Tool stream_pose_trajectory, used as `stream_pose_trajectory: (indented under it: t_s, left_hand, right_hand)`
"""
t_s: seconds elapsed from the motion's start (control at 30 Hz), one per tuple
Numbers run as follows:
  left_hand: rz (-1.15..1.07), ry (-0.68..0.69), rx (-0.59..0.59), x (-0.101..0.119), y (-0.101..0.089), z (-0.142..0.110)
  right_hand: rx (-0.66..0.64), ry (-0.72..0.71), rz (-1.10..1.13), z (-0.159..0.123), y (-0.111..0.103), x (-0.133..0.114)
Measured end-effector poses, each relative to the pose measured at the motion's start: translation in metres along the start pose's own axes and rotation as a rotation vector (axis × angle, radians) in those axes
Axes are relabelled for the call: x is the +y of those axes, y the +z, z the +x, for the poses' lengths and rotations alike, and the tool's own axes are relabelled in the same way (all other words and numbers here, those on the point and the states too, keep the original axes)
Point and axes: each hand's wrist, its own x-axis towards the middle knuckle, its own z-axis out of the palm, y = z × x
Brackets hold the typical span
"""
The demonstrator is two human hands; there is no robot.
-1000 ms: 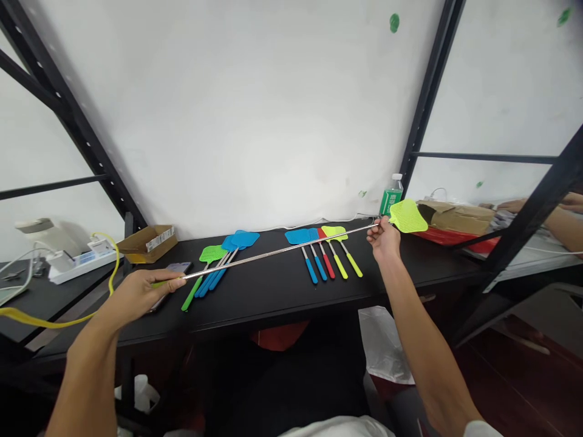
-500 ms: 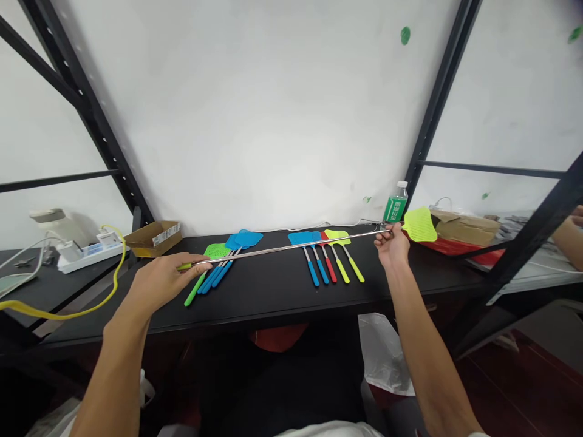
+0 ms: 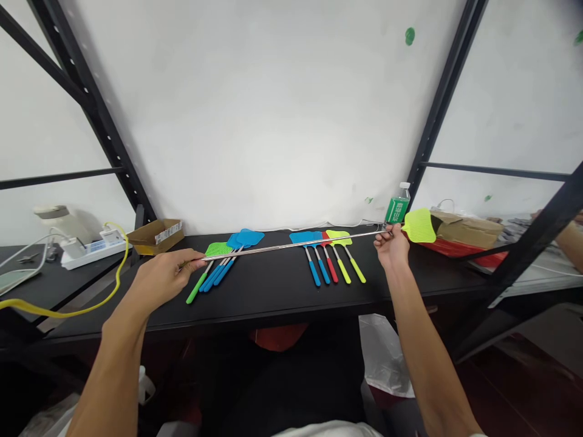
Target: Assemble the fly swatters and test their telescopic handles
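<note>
A yellow-green fly swatter (image 3: 291, 245) with a long, extended metal rod stretches across the view above the black tabletop (image 3: 268, 291). My left hand (image 3: 166, 271) is closed around its handle end, hiding most of the grip. My right hand (image 3: 392, 244) pinches the rod just below the yellow-green head (image 3: 419, 226). Under the rod on the left lie a green fly swatter (image 3: 197, 287) and several blue fly swatters (image 3: 225, 271), overlapping. Right of the middle, blue fly swatters (image 3: 314, 273), a red fly swatter (image 3: 332, 270) and yellow fly swatters (image 3: 357, 270) lie in a row.
A bottle with a green label (image 3: 397, 206) stands behind my right hand. An open cardboard box (image 3: 157, 237), a white power strip (image 3: 95, 252) and a yellow cable (image 3: 116, 279) are at left. Black shelf posts (image 3: 444, 97) rise on both sides. Another person's arm (image 3: 571, 243) shows far right.
My left hand's grip has shifted a little, and the handle that showed between its fingers is now mostly covered. The view has moved slightly; the right hand keeps its pinch.
</note>
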Motion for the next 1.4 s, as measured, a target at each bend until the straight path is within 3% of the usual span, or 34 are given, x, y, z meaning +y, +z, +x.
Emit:
stream_pose_trajectory:
  t_s: [0.3, 0.5, 0.77, 0.83, 0.93, 1.03, 1.13, 1.2, 1.3, 1.4]
  left_hand:
    - [-0.092, 0.002, -0.016, 0.008, 0.004, 0.001]
    - [-0.03, -0.052, 0.065, 0.001, 0.008, 0.003]
    - [-0.005, -0.004, 0.05, -0.007, 0.017, 0.008]
    - [0.004, 0.034, 0.118, -0.008, 0.019, 0.009]
    - [0.055, 0.135, 0.347, -0.004, 0.017, 0.008]
    - [0.028, 0.135, 0.621, 0.013, 0.014, 0.006]
    - [-0.193, 0.169, 0.756, 0.04, 0.014, 0.003]
    - [-0.348, 0.127, 0.725, 0.055, 0.017, 0.002]
    - [-0.686, -0.053, 0.478, 0.064, 0.026, 0.006]
    - [-1.09, -0.17, 0.289, 0.058, 0.034, 0.013]
  right_hand:
    - [-0.003, -0.019, 0.013, 0.0, -0.002, -0.007]
    - [0.01, -0.05, -0.009, -0.001, 0.0, -0.009]
    - [0.086, -0.055, -0.04, 0.001, -0.003, -0.017]
    - [0.058, -0.009, -0.059, 0.0, -0.002, -0.014]
    - [-0.021, 0.06, -0.059, -0.004, 0.003, -0.005]
    - [-0.06, 0.086, -0.012, -0.007, 0.008, 0.004]
    - [-0.086, 0.112, 0.013, -0.011, 0.012, 0.008]
    - [-0.12, 0.123, 0.028, -0.013, 0.015, 0.009]
    - [-0.161, 0.111, 0.053, -0.017, 0.018, 0.01]
    - [-0.196, 0.093, 0.054, -0.021, 0.022, 0.013]
